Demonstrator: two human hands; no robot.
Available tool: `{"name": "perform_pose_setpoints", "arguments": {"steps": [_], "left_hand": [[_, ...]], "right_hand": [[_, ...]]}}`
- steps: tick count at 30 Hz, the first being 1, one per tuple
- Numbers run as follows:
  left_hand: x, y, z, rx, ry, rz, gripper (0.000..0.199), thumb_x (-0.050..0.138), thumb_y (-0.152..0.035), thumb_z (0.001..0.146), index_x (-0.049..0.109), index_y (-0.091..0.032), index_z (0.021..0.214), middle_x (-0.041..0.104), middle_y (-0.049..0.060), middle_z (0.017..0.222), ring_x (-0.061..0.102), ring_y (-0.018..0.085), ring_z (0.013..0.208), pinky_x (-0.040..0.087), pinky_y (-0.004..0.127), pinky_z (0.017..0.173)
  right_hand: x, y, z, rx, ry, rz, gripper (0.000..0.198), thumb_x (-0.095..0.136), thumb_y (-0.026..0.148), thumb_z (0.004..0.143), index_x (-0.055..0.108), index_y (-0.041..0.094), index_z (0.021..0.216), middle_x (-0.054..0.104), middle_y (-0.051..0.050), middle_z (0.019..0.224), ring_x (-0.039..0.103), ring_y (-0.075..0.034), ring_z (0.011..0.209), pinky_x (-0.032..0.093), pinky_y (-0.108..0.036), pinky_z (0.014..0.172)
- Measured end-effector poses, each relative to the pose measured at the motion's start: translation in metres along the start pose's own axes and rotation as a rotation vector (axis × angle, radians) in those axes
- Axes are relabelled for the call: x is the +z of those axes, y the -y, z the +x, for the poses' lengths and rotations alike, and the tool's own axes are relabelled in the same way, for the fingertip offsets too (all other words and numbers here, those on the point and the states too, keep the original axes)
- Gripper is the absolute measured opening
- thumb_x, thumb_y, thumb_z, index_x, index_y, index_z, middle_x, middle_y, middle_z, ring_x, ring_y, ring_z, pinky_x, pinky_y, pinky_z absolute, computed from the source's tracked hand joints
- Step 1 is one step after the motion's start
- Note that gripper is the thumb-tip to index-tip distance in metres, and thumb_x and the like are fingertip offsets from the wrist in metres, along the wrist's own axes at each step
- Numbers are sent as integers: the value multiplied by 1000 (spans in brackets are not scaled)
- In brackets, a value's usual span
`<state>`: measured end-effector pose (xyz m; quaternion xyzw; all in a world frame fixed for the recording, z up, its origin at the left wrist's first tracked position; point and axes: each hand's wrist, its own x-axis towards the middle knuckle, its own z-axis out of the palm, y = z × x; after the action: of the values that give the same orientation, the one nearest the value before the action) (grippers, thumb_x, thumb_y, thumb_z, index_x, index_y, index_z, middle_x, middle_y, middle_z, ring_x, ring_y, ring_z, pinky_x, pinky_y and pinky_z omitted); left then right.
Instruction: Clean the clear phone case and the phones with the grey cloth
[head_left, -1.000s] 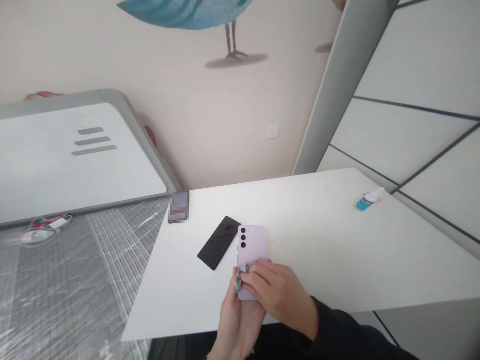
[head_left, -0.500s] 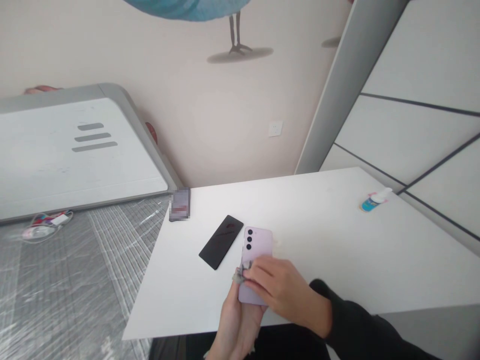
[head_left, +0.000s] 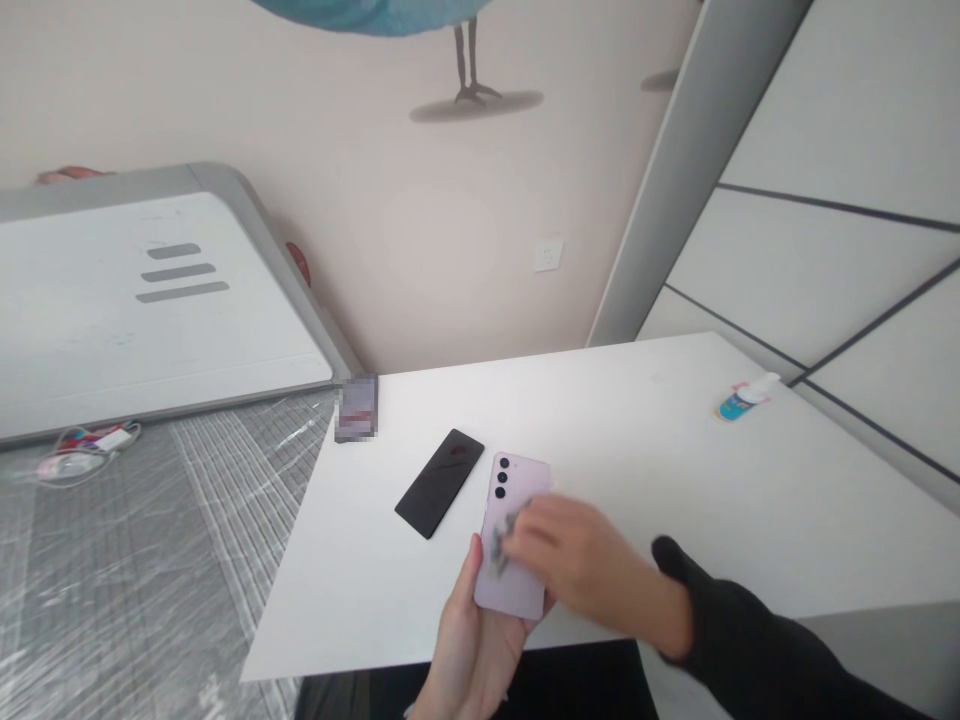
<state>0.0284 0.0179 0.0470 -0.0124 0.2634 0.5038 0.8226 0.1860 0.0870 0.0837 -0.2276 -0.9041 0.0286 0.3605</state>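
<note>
A pale purple phone (head_left: 517, 590), its back with three camera lenses facing up, is held from below by my left hand (head_left: 476, 635). The left thumb lies along the phone's left edge. My right hand (head_left: 585, 550), blurred by motion, pinches a crumpled grey cloth (head_left: 499, 550) over the middle of the phone's back. To the left of it a black phone (head_left: 441, 484) lies flat and slanted on the white table (head_left: 360, 590).
A pixelated dark item (head_left: 357, 408) sits at the table's back left corner. A small blue and white bottle (head_left: 742, 398) stands at the right. Left of the table is a plastic-covered mattress (head_left: 135, 580) with a headboard (head_left: 150, 350); cabinet panels (head_left: 825, 270) rise at right.
My right hand has moved the grey cloth rightward across the phone's back, away from the left edge. The left thumb now shows clear of the cloth.
</note>
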Motion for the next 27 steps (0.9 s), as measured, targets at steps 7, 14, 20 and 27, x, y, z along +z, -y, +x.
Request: {"name": "perform_pose_setpoints", "arguments": {"steps": [7, 14, 20, 27], "left_hand": [[-3, 7, -3, -44, 28, 203, 62, 72, -67, 87, 74, -18, 126, 75, 14, 126, 71, 29, 116, 55, 39, 97], [-17, -18, -16, 237, -80, 693, 56, 69, -64, 90, 73, -27, 131, 72, 11, 125, 64, 30, 114, 48, 42, 105], [-37, -27, -12, 611, -205, 1580, 45, 65, -49, 95, 68, -35, 138, 52, 15, 151, 43, 44, 143, 26, 62, 122], [-46, -11, -4, 701, -260, 1678, 69, 74, -42, 91, 51, -28, 154, 53, 19, 152, 44, 45, 143, 28, 64, 120]], "right_hand": [[0, -4, 3, 94, -99, -11, 25, 43, 14, 108, 63, 19, 94, 66, -6, 83, 56, -21, 76, 43, -35, 72], [-8, -20, -25, 254, -208, -6, 14, 51, 18, 107, 61, 22, 98, 66, -3, 82, 58, -19, 73, 42, -34, 68], [4, -33, -54, 463, -186, 24, 17, 54, 28, 108, 61, 22, 94, 63, 0, 74, 58, -19, 67, 46, -32, 63], [46, -29, -52, 500, -27, 52, 25, 52, 29, 108, 63, 22, 86, 64, 0, 73, 60, -20, 68, 46, -32, 64]]}}
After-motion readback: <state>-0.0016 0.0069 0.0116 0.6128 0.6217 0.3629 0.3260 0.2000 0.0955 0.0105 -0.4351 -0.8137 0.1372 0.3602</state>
